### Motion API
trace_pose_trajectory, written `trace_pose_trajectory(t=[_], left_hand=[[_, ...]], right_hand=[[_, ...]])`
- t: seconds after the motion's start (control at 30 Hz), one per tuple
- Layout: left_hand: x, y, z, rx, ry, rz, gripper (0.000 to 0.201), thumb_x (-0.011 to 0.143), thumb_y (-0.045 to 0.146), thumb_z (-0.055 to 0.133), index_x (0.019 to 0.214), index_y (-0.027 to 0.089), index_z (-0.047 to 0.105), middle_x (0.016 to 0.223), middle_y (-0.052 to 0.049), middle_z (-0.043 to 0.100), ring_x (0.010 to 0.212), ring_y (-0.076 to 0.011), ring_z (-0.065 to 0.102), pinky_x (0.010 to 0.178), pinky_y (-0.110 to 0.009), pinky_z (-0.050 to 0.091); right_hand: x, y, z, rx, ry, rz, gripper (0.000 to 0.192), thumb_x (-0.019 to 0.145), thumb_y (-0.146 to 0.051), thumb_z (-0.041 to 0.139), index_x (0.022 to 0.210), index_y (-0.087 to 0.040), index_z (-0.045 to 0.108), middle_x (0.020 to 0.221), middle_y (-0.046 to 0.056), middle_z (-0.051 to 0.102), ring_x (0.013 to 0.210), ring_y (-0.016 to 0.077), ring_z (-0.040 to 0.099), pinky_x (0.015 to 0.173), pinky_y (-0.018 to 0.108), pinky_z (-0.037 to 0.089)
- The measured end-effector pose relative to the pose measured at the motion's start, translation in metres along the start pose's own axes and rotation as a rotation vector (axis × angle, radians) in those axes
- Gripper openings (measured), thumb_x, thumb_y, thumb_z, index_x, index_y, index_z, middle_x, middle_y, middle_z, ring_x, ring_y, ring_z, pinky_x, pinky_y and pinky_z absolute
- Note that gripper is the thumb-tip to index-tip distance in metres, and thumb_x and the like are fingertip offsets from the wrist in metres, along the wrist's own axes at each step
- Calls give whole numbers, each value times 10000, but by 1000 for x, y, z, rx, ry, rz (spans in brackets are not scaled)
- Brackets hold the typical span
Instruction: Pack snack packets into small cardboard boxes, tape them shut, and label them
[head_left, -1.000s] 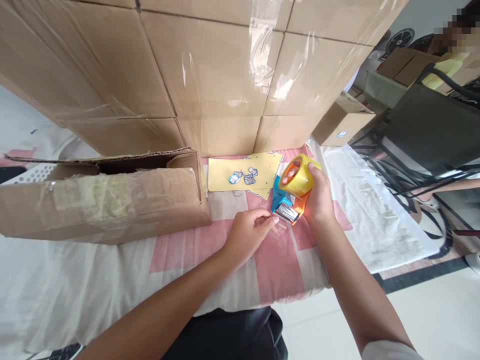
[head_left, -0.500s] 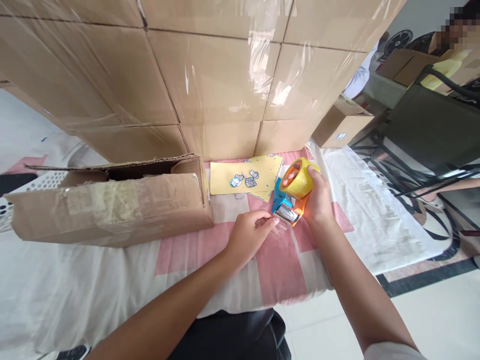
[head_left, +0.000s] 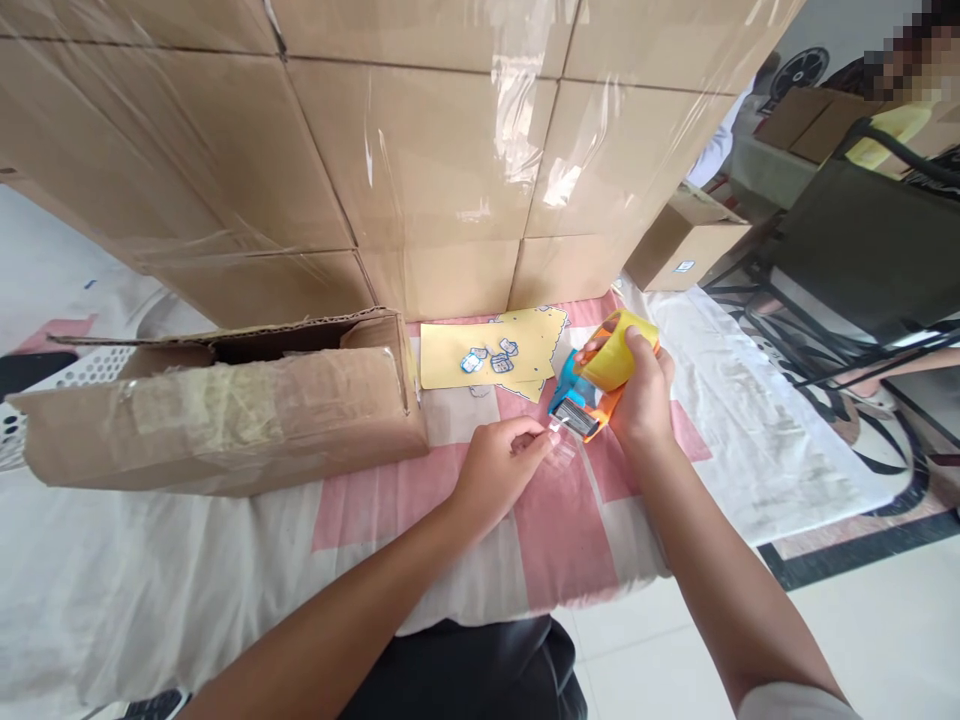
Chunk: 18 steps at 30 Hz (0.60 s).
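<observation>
My right hand is wrapped round an orange and blue tape dispenser loaded with a roll of yellowish tape. The dispenser is tilted, its metal cutting end toward my left hand. Closed in a pinch, my left hand holds a short strip of clear tape just below that end. Whether the strip still joins the roll I cannot tell. Beyond both hands, yellow cards with small printed labels lie overlapping on the cloth.
Large taped cartons form a wall behind the cards. An open cardboard box stands at left on the pink and white cloth. A smaller box, a dark chair and another person are at right.
My right hand has shifted the dispenser slightly right and up, turning it a little. My left hand stays nearly in place, and the gap between its fingertips and the dispenser has widened slightly.
</observation>
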<state>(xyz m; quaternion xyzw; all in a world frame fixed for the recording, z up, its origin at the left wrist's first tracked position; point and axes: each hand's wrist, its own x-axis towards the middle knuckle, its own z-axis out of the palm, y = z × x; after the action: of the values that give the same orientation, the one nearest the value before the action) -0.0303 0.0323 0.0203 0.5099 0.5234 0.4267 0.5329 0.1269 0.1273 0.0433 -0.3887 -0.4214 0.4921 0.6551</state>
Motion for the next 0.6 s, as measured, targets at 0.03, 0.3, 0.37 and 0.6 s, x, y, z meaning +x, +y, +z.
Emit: trace_pose_trajectory(t=[0.03,0.3,0.37,0.6], left_hand=[[0,1,0,11,-2,3,267,887,398,635,694,217,669,630,23,635,624,-144,561,576,-250,375],[1,-4,-2,98,-12,68,273,912,411,623,747,208,703,637,27,641,605,-132,522,586,-260,346],[5,-7,-5,134,-28,97,246,925,383,604,786,213,715,619,36,599,591,-126,491,579,-261,330],[18,-11,-17,88,-138,172,210,929,347,608,815,204,712,701,24,644,645,-126,510,604,-252,344]], right_hand=[[-1,0,0,-14,1,-20,275,880,-474,696,907,-203,657,747,36,693,676,214,698,606,334,609],[-7,-10,5,-45,4,-192,271,875,-466,700,871,-199,655,694,16,669,650,208,683,646,356,602],[-8,-13,5,-20,-15,-164,271,892,-473,673,891,-202,661,702,20,668,647,206,682,651,357,602],[-6,-16,1,75,-107,117,260,875,-484,663,905,-226,659,749,42,681,747,253,716,667,392,629]])
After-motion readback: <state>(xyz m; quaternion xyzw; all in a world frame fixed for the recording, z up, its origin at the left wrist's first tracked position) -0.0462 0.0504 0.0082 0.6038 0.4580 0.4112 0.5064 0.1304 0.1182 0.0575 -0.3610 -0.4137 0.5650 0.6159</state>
